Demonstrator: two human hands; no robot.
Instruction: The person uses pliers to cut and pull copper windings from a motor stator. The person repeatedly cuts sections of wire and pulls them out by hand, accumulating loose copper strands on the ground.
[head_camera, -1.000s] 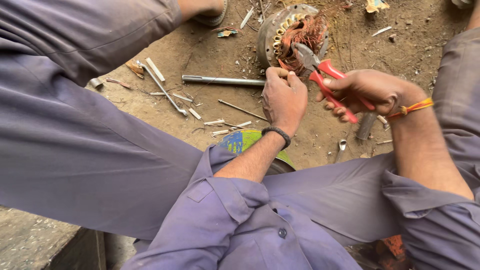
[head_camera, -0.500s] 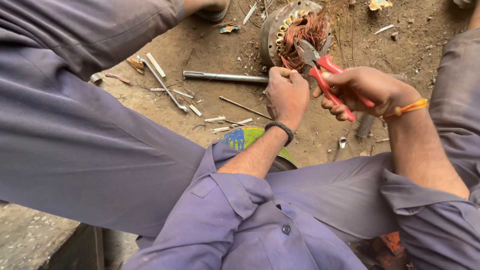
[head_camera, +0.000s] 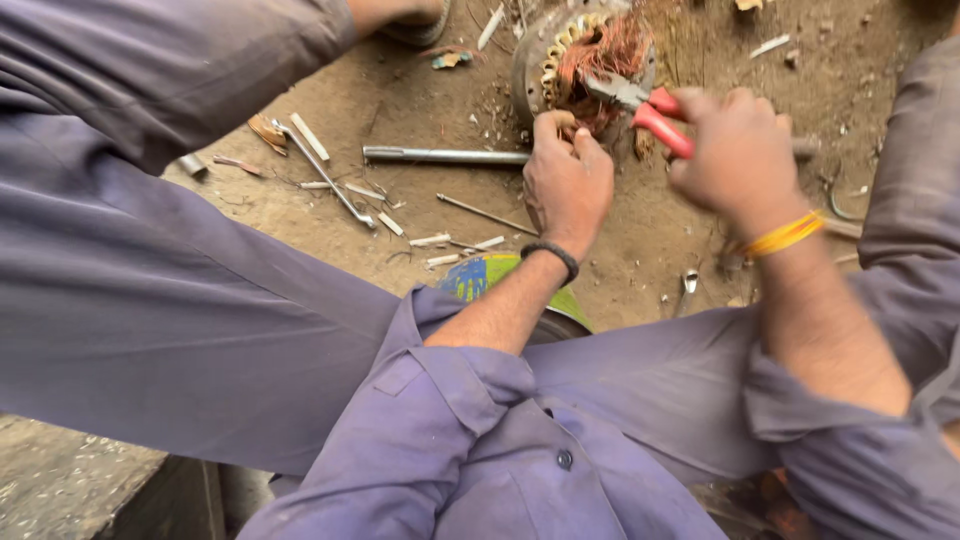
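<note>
The right hand (head_camera: 738, 150) is closed around the red handles of a pair of metal pliers (head_camera: 640, 105), whose jaws reach into the tangled copper windings of a round grey motor stator (head_camera: 580, 60) lying on the dirt at the far side. The left hand (head_camera: 566, 180) is curled with its fingertips pinching wire at the stator's near rim. Just left of that hand lies a long steel rod (head_camera: 440, 155); farther left, scattered metal scraps and a thin bent tool (head_camera: 325, 175).
</note>
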